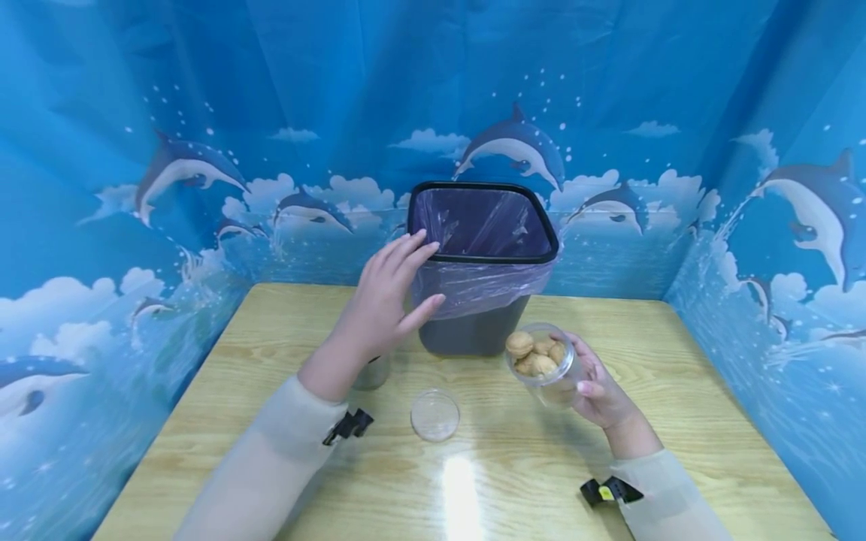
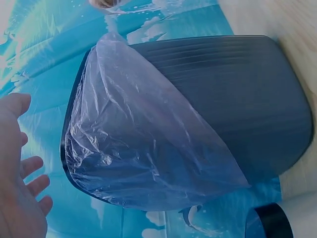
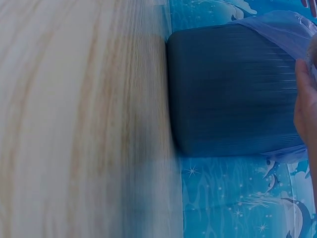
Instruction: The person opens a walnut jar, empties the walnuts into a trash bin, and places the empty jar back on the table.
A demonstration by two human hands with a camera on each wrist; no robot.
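My right hand [image 1: 601, 387] grips a clear round jar [image 1: 558, 383] of walnuts [image 1: 541, 357], tilted with its open mouth toward the bin. In the right wrist view only the edge of that hand [image 3: 307, 104] shows, with the jar mostly out of frame. My left hand [image 1: 392, 293] is held with fingers extended at the near left of the bin [image 1: 470, 327]; whether it touches the rim cannot be told. The left wrist view shows this hand [image 2: 20, 173] apart from the bag, holding nothing. A thin purple bag [image 1: 487, 285] lines the bin and folds over its black rim.
A clear round lid [image 1: 434, 415] lies on the wooden table [image 1: 541, 481] in front of the bin. Behind my left wrist stands a partly hidden container [image 1: 373, 373], dark-rimmed in the left wrist view. Blue dolphin-print curtains [image 1: 338, 90] enclose the back and sides.
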